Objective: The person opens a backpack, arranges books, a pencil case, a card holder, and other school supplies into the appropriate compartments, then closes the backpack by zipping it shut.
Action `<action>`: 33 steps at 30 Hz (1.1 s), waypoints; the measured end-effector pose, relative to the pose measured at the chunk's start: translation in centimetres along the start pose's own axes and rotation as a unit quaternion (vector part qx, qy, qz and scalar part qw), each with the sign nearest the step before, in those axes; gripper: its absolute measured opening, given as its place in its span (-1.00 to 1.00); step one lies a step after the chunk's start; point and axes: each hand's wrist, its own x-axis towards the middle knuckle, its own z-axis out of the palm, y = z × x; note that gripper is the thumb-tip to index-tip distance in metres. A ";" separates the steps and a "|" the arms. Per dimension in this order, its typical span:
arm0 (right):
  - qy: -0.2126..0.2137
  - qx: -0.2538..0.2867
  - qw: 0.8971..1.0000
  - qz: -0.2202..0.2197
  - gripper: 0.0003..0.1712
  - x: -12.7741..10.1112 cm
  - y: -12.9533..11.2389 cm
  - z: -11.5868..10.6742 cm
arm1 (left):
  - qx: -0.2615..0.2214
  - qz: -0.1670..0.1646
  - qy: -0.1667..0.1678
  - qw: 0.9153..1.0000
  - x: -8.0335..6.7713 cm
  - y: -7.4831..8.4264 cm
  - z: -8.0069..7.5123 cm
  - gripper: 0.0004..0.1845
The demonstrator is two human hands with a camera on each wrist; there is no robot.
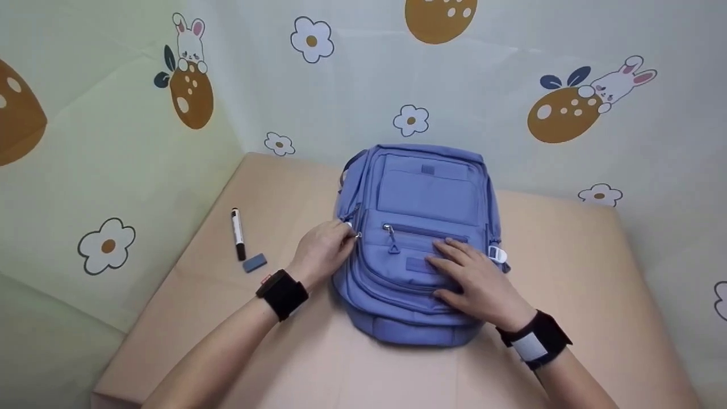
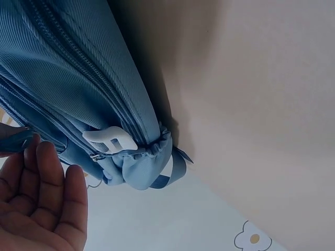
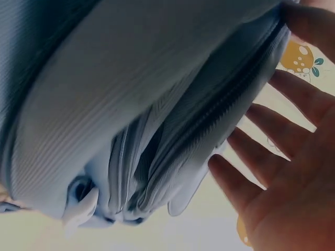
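A blue backpack [image 1: 429, 196] lies on the table with its front panel up. At its left side my left hand [image 1: 324, 250] pinches a blue zipper pull [image 2: 18, 142] between thumb and fingers. My right hand [image 1: 483, 281] rests on the lower front of the bag, fingers spread and fairly straight. In the right wrist view, its fingertips meet the bag's front, and a zipper track [image 3: 225, 107] runs below them beside a dark gap. A second zipper pull [image 1: 393, 241] hangs from the front pocket's zipper.
Left of the bag, a marker [image 1: 238, 234] and a small blue-grey eraser-like block [image 1: 254, 262] lie on the table [image 1: 568, 272]. White buckles stick out at the bag's sides, one on the right [image 1: 497, 254]. A wall covering with printed rabbits and flowers rises behind.
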 end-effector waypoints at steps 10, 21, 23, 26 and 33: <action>0.100 0.002 0.994 -0.033 -0.65 -3.4 1.7 -0.4 | -0.008 -0.028 -0.013 1.000 0.0 0.1 -0.1 -0.94; 0.087 -0.027 0.996 -0.018 -0.74 -4.5 2.6 0.5 | -0.012 -0.021 -0.012 1.000 -0.3 0.2 0.1 -0.94; 0.085 -0.038 0.995 -0.019 -0.74 -4.5 2.6 0.5 | -0.013 -0.022 -0.016 1.000 -0.3 0.2 0.0 -0.94; 0.082 -0.043 0.996 -0.014 -0.76 -4.6 2.6 0.5 | -0.011 -0.015 -0.017 1.000 -0.3 0.4 -0.1 -0.94; 0.089 -0.042 0.995 -0.015 -0.73 -4.5 2.4 0.5 | -0.004 0.009 -0.025 1.000 -1.2 1.4 -0.8 -0.94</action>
